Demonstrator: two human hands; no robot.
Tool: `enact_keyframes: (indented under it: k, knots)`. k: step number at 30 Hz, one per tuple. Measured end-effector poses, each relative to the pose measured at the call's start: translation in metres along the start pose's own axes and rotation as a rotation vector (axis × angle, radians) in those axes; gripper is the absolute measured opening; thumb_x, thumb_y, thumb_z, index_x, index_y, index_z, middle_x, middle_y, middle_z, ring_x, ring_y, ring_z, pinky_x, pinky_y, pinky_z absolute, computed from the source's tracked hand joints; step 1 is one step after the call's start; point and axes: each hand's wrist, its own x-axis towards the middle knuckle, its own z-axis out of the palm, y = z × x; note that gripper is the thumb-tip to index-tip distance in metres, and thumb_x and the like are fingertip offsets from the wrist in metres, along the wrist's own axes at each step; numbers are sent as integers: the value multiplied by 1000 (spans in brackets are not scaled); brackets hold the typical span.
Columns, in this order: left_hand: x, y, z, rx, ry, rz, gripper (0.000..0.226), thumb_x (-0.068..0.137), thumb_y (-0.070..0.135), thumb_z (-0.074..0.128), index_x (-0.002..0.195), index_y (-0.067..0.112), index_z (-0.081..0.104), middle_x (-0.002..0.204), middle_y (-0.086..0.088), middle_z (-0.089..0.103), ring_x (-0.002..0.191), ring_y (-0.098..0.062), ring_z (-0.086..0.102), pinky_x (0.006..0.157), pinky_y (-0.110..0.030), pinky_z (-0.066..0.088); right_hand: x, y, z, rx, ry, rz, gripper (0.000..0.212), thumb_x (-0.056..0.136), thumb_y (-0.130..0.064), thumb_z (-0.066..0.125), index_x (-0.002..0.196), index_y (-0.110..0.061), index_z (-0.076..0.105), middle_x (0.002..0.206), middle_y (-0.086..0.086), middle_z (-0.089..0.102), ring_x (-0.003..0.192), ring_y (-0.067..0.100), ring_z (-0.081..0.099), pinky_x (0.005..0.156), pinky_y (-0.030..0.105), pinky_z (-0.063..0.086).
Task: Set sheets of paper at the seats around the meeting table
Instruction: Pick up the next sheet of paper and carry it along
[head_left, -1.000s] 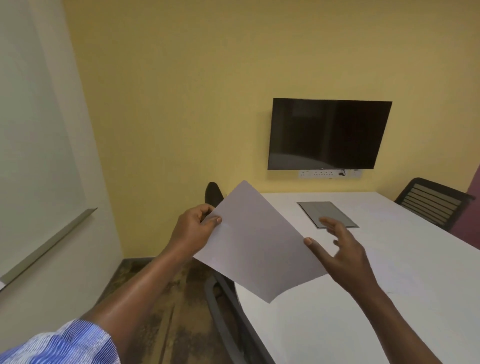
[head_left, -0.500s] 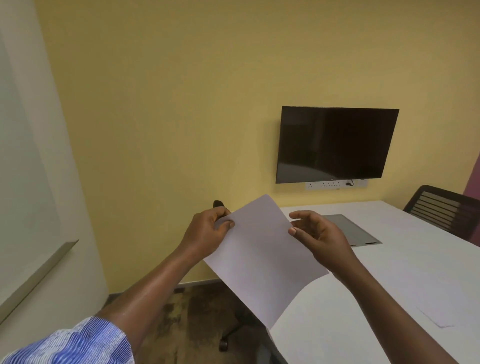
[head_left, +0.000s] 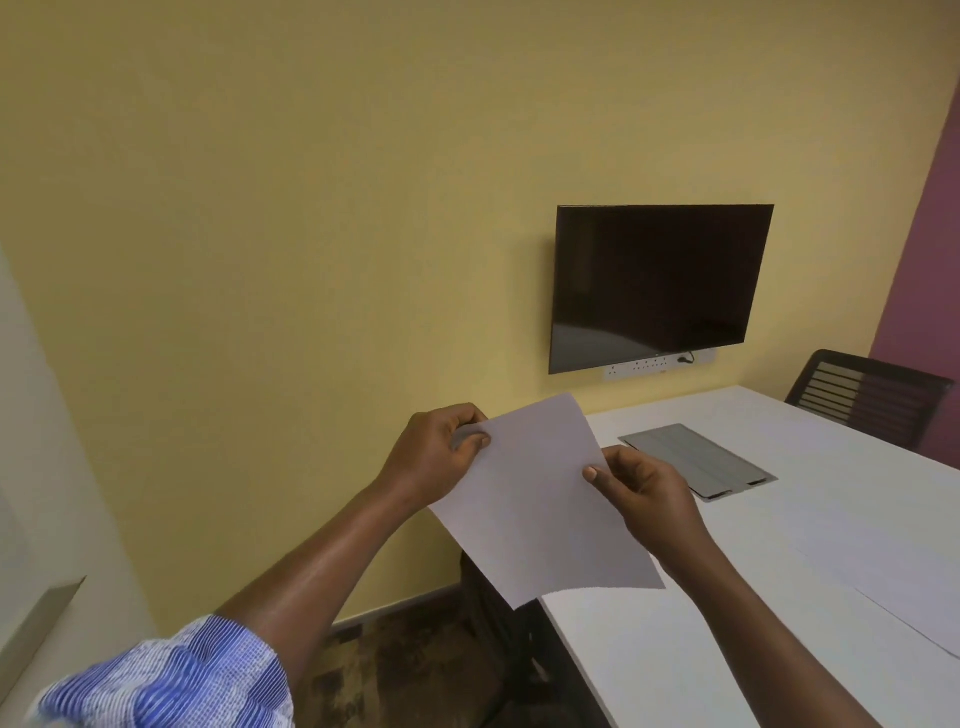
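Item 1, nearest: my left sleeve (head_left: 171, 680), blue striped, rolled at the forearm, low at the left.

Item 2: my left hand (head_left: 434, 457), closed in a pinch on the sheet's upper-left edge, thumb on top, fingers curled behind.

Item 3: my right hand (head_left: 644, 499), closed on the sheet's right edge, thumb on the face, fingers underneath out of view.

Item 4: sheet of paper (head_left: 540, 499), plain, held in the air between both hands, tilted, long axis running from upper left down to lower right. Whether it is one sheet or several I cannot tell. Its lower corner overhangs the near corner of the table; most of it hangs over the floor beside the table's left edge.

Item 5: meeting table (head_left: 727, 649), white, lying to the right and ahead of my hands. My right hand is the nearer to it, already above its top; I judge that hand the better one to carry the sheet down flat at a seat.

Item 6: a faint sheet already on the table (head_left: 883, 566), right of my right forearm.

Item 7: grey cable hatch (head_left: 696, 460), set in the tabletop just beyond my right hand.

Item 8: chair (head_left: 867, 400), dark, slatted back, at the far side.

Item 9, farthest: wall screen (head_left: 660, 283), dark.
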Motion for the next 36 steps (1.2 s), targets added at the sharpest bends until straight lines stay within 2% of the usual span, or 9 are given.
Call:
enact_keyframes:
  k: [6, 10, 15, 19, 22, 25, 30, 34, 36]
  knots:
    - [65, -49, 16, -11, -28, 54, 9, 95, 22, 64, 89, 17, 68, 84, 7, 72, 76, -16, 65, 65, -31, 47, 54, 24, 27, 182, 88, 94, 10, 96, -31, 67, 92, -33, 76, 92, -7, 79, 83, 15, 75, 75, 41, 59]
    - [123, -85, 29, -33, -3, 89, 14, 90, 30, 71, 79, 22, 66, 74, 12, 67, 67, -4, 58, 59, -12, 38, 103, 50, 34, 307, 135, 141, 11, 97, -26, 67, 94, -23, 77, 96, 1, 80, 89, 23, 75, 79, 41, 57]
    - [210, -127, 51, -121, 36, 66, 28, 84, 46, 75, 75, 22, 63, 76, 9, 68, 71, -7, 62, 60, -12, 43, 170, 84, 30, 417, 224, 226, 10, 95, -24, 68, 95, -21, 78, 99, 2, 80, 90, 20, 76, 77, 34, 55]
    - [263, -152, 83, -370, 49, -77, 31, 80, 51, 76, 83, 23, 63, 82, 0, 71, 67, -11, 62, 60, -24, 48, 216, 108, 24, 470, 295, 274, 9, 94, -24, 69, 94, -21, 78, 100, 0, 80, 89, 18, 75, 77, 34, 56]
    - [292, -164, 110, -654, 60, -210, 30, 82, 42, 78, 94, 18, 65, 93, -1, 77, 81, -17, 73, 64, -28, 57, 241, 124, 22, 528, 339, 306, 10, 94, -23, 69, 97, -19, 78, 102, 4, 79, 87, 21, 75, 83, 41, 57]
    - [314, -172, 135, -765, -50, -262, 31, 86, 41, 76, 93, 13, 66, 93, -2, 79, 82, -19, 74, 62, -27, 57, 263, 139, 19, 583, 398, 353, 16, 94, -23, 69, 102, -10, 74, 104, 11, 78, 87, 25, 73, 82, 43, 57]
    - [341, -190, 178, -782, -281, -294, 24, 92, 33, 72, 97, 9, 69, 98, -3, 79, 83, -17, 73, 69, -31, 56, 292, 166, 15, 702, 501, 434, 11, 95, -22, 69, 99, -15, 76, 100, 5, 80, 77, 18, 77, 56, 28, 60]
    - [366, -211, 209, -815, -373, -337, 19, 93, 22, 71, 107, 10, 71, 101, -2, 80, 85, -16, 76, 67, -25, 57, 319, 190, 17, 751, 598, 485, 19, 94, -21, 69, 112, -15, 73, 108, 2, 79, 92, 21, 76, 69, 32, 60]
    - [382, -224, 222, -810, -407, -352, 15, 93, 19, 71, 107, 12, 71, 102, -3, 80, 91, -23, 77, 76, -34, 62, 332, 203, 21, 765, 652, 516, 21, 94, -20, 70, 113, -13, 73, 111, 4, 78, 98, 23, 74, 78, 37, 59]
